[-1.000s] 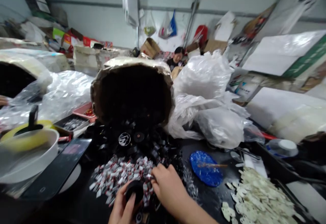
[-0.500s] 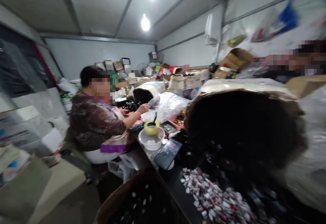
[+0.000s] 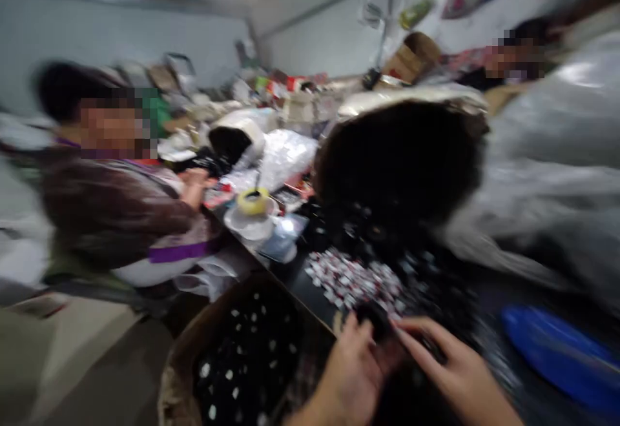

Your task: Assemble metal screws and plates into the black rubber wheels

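Note:
My left hand [image 3: 351, 365] is low in the middle of the head view, its fingers closed on a small black rounded piece [image 3: 374, 320], whose exact kind is blurred. Just to the right, my right hand [image 3: 453, 368] has thumb and forefinger pinched together close to that piece. What sits between those fingertips is too small and smeared to name. Right behind both hands, a heap of small white-and-red pieces [image 3: 356, 281] lies on the dark table. More black items [image 3: 426, 277] are strewn beside the heap.
A carton [image 3: 169, 381] holding black items with white spots stands left of my hands. A large dark-mouthed sack [image 3: 402, 155] lies on the table, with plastic bags [image 3: 542, 200] and a blue object [image 3: 557, 355] to the right. A co-worker [image 3: 116, 206] sits at left; another person [image 3: 518, 58] is behind.
The view has swung down and to the right. Both my hands, out of view before, now appear with the black piece. The seated co-worker's raised hand has come down to the table.

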Tool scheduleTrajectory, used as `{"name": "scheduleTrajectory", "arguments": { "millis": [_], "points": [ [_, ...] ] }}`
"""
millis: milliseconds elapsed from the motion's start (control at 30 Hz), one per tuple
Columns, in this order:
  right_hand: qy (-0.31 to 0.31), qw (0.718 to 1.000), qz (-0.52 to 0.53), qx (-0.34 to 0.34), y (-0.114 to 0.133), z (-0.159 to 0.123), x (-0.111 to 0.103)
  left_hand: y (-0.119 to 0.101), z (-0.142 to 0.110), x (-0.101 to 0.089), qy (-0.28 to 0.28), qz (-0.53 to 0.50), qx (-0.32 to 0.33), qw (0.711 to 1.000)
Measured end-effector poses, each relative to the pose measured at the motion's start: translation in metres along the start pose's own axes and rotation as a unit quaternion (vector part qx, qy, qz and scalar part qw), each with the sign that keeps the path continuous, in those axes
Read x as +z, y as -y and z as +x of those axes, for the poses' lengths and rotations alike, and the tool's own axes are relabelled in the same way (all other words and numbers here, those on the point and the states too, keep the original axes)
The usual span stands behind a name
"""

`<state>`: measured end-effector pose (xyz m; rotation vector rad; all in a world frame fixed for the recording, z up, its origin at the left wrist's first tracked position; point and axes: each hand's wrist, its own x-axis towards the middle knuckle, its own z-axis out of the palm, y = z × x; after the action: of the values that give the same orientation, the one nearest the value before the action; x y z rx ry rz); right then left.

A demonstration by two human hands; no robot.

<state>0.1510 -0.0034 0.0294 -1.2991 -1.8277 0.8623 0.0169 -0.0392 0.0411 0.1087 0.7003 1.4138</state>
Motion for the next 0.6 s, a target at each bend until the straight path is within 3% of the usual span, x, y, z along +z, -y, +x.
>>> {"name": "scheduleTrajectory", "arguments": {
  "millis": [67,133,333,500,600],
  "points": [
    [0.019,0.999,0.030,0.038,0.017,0.000,-0.019,0.003,0.008,0.003,0.014,0.004,-0.008,1.000],
    [-0.008,0.997,0.040,0.064,0.024,0.006,-0.030,0.005,0.018,0.006,0.025,-0.004,-0.044,0.999],
    [-0.055,0.995,0.054,0.065,0.018,-0.003,-0.039,0.018,0.026,0.012,0.035,-0.017,-0.093,0.995],
    [-0.033,0.996,-0.080,0.007,0.009,-0.010,-0.041,0.031,0.030,0.003,0.020,-0.010,-0.122,0.992],
    [0.001,0.994,-0.109,0.007,0.004,-0.010,-0.043,0.030,0.032,-0.002,0.005,0.013,-0.140,0.990]
  ]
}}
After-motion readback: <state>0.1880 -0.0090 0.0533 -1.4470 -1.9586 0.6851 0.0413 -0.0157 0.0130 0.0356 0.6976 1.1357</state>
